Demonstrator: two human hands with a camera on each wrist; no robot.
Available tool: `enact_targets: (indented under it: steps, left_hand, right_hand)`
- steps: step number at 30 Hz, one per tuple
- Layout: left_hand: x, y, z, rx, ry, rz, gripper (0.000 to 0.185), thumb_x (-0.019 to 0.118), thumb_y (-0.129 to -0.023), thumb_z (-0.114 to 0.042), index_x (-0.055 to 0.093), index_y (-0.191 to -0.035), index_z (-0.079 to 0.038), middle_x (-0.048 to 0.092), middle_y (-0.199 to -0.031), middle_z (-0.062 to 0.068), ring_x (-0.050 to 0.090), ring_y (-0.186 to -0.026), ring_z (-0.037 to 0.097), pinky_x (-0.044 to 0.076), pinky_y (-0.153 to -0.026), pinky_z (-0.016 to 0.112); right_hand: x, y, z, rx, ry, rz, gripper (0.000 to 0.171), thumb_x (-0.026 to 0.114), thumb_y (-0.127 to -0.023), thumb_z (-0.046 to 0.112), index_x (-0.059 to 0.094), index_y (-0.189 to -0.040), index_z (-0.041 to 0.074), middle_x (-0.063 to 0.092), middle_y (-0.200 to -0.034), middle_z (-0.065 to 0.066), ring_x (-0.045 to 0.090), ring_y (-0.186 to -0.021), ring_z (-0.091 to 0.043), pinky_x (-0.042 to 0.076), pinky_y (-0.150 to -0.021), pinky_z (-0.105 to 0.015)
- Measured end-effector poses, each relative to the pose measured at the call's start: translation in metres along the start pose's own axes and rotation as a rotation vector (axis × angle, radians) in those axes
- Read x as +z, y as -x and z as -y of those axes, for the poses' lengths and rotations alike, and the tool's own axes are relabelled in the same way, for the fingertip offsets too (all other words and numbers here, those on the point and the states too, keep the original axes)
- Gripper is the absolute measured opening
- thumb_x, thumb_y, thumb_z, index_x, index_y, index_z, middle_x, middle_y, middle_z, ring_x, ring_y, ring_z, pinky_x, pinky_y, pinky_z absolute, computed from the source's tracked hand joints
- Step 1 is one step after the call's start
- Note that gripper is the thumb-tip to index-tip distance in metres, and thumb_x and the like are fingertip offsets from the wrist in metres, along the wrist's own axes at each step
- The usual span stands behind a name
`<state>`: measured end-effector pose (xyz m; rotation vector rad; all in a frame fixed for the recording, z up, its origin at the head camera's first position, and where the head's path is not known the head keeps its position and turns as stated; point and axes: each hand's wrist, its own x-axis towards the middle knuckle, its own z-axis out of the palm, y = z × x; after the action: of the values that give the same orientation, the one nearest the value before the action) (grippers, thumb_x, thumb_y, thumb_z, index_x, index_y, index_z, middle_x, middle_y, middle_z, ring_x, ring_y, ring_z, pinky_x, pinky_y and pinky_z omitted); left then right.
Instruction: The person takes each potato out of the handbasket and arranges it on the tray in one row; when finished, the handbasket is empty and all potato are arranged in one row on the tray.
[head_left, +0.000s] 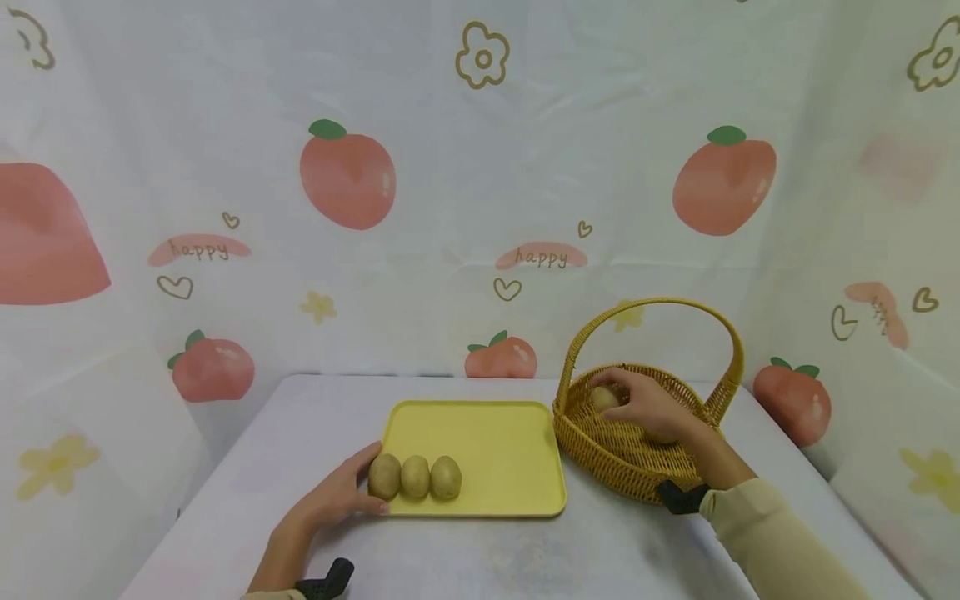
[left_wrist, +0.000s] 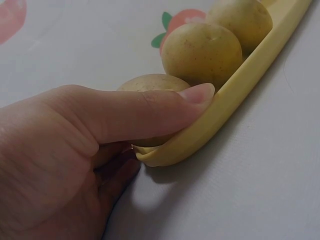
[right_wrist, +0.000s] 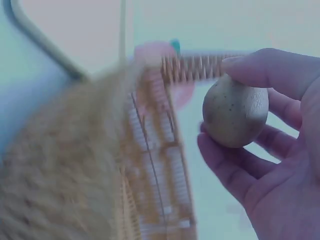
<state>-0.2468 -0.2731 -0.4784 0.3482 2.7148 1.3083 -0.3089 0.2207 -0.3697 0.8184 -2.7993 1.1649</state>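
My right hand (head_left: pixel 648 404) pinches a potato (right_wrist: pixel 235 112) between thumb and fingers, just over the wicker basket (head_left: pixel 626 479). Another potato (head_left: pixel 660 436) lies in the basket, partly hidden by that hand. At the near left corner of a yellow tray (head_left: pixel 510 458), my left hand (head_left: pixel 337 492) grips the edge. Its thumb (left_wrist: pixel 150 112) lies along the rim beside the nearest potato (left_wrist: pixel 155 82), and the other fingers are mostly hidden at the outer side. Three potatoes stand in a row on the tray: a left one (head_left: pixel 385 477), a middle one (head_left: pixel 416 477) and a right one (head_left: pixel 446 477).
The basket's tall arched handle (head_left: pixel 656 302) rises over the right hand. Tray and basket stand close together on a white-covered table (head_left: pixel 322 417). Behind and beside the table hangs a pale cloth (head_left: pixel 420 308) printed with fruit and hearts.
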Motion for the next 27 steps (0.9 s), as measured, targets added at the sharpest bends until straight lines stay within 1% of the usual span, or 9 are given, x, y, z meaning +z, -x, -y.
enact_targets:
  steps: [1,4,8,11,14,18,23,27]
  left_hand:
    - [0.000,0.001,-0.001,0.000,-0.003,0.001,0.108,0.089,-0.063,-0.022,0.029,-0.148,0.008,0.030,-0.151,0.028,0.022,-0.140,0.047,0.013,-0.114,0.059]
    - [0.000,0.002,-0.002,-0.003,-0.012,0.004,0.108,0.089,-0.063,-0.021,0.029,-0.148,0.007,0.030,-0.151,0.028,0.022,-0.140,0.047,0.014,-0.114,0.059]
    - [-0.001,0.003,-0.001,-0.010,-0.011,0.005,0.108,0.089,-0.064,-0.022,0.029,-0.148,0.007,0.030,-0.151,0.028,0.022,-0.140,0.046,0.015,-0.114,0.059]
    - [-0.001,0.003,-0.001,-0.019,-0.010,0.008,0.109,0.089,-0.064,-0.022,0.028,-0.148,0.008,0.029,-0.152,0.028,0.022,-0.140,0.046,0.015,-0.114,0.059]
    - [-0.001,0.003,-0.002,-0.031,-0.010,0.006,0.109,0.090,-0.064,-0.021,0.027,-0.148,0.008,0.029,-0.152,0.028,0.023,-0.140,0.046,0.015,-0.114,0.059]
    - [-0.002,0.001,-0.002,-0.020,-0.002,0.011,0.110,0.090,-0.064,-0.021,0.026,-0.149,0.008,0.028,-0.152,0.028,0.022,-0.140,0.046,0.014,-0.114,0.058]
    - [-0.001,-0.002,-0.001,0.002,0.001,0.022,0.111,0.090,-0.065,-0.022,0.025,-0.149,0.009,0.026,-0.153,0.028,0.021,-0.141,0.046,0.014,-0.114,0.058]
    - [0.000,-0.004,-0.001,-0.012,-0.009,0.025,0.112,0.090,-0.064,-0.024,0.025,-0.149,0.007,0.027,-0.153,0.027,0.021,-0.141,0.045,0.014,-0.114,0.058]
  right_hand:
    - [0.005,0.001,0.004,-0.010,-0.005,-0.006,0.046,0.076,-0.081,0.009,0.060,-0.124,0.005,0.062,-0.108,-0.010,0.058,-0.085,-0.021,0.052,-0.066,-0.033]
    - [0.021,0.001,0.014,-0.083,-0.031,-0.008,0.047,0.076,-0.081,0.007,0.061,-0.125,0.006,0.061,-0.113,-0.010,0.059,-0.092,-0.022,0.053,-0.073,-0.034]
    - [0.044,-0.002,0.027,-0.206,-0.087,0.009,0.044,0.074,-0.081,0.003,0.061,-0.124,0.004,0.060,-0.118,-0.013,0.059,-0.100,-0.023,0.054,-0.081,-0.033]
    - [0.061,-0.007,0.032,-0.284,-0.121,0.026,0.043,0.074,-0.081,-0.001,0.060,-0.122,0.004,0.058,-0.120,-0.013,0.057,-0.101,-0.022,0.054,-0.083,-0.032]
    - [0.079,-0.013,0.033,-0.329,-0.151,0.043,0.044,0.074,-0.080,-0.003,0.059,-0.121,0.004,0.057,-0.119,-0.013,0.057,-0.099,-0.023,0.056,-0.080,-0.033]
    - [0.102,-0.020,0.035,-0.317,-0.145,0.047,0.043,0.074,-0.080,-0.001,0.060,-0.121,0.001,0.059,-0.115,-0.010,0.058,-0.095,-0.023,0.056,-0.078,-0.032]
    - [0.130,-0.027,0.039,-0.241,-0.114,0.074,0.046,0.074,-0.078,-0.001,0.060,-0.122,-0.002,0.063,-0.111,-0.004,0.058,-0.096,-0.020,0.055,-0.076,-0.030]
    - [0.150,-0.033,0.043,-0.191,-0.090,0.086,0.047,0.073,-0.077,-0.001,0.061,-0.122,0.000,0.063,-0.108,-0.001,0.058,-0.097,-0.019,0.054,-0.075,-0.026]
